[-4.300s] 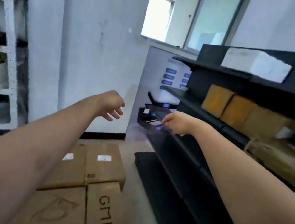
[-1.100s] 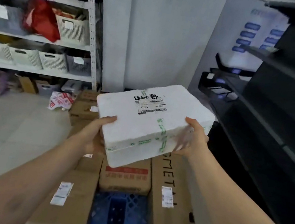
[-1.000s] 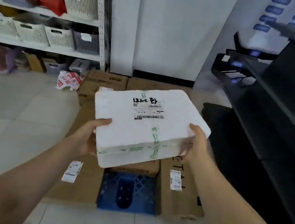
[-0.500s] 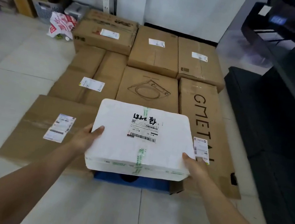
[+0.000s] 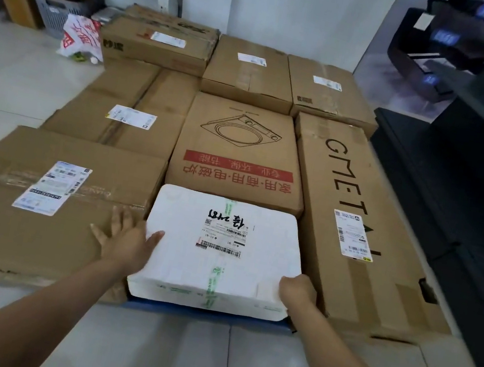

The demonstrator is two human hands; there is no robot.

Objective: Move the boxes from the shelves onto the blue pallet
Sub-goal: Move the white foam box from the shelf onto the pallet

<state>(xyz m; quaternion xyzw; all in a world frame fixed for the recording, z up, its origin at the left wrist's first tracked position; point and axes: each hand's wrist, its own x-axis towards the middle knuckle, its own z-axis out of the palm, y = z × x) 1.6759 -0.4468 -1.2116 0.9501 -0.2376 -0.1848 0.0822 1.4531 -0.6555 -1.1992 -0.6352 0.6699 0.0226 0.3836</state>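
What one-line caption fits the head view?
Left hand touches and right hand grips a white foam box set among cardboard boxes on the blue pallet.

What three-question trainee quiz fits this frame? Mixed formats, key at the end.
1. True or false: the white rectangular foam box sits between the large brown cardboard box with a shipping label and the long brown cardboard box printed GMETAL.
2. The right hand has its grip: A) open in mid-air B) curled round the foam box's near corner C) off the box.
3. What shows beneath the foam box's near edge?
Key: 1 true; 2 B; 3 the blue plastic pallet.
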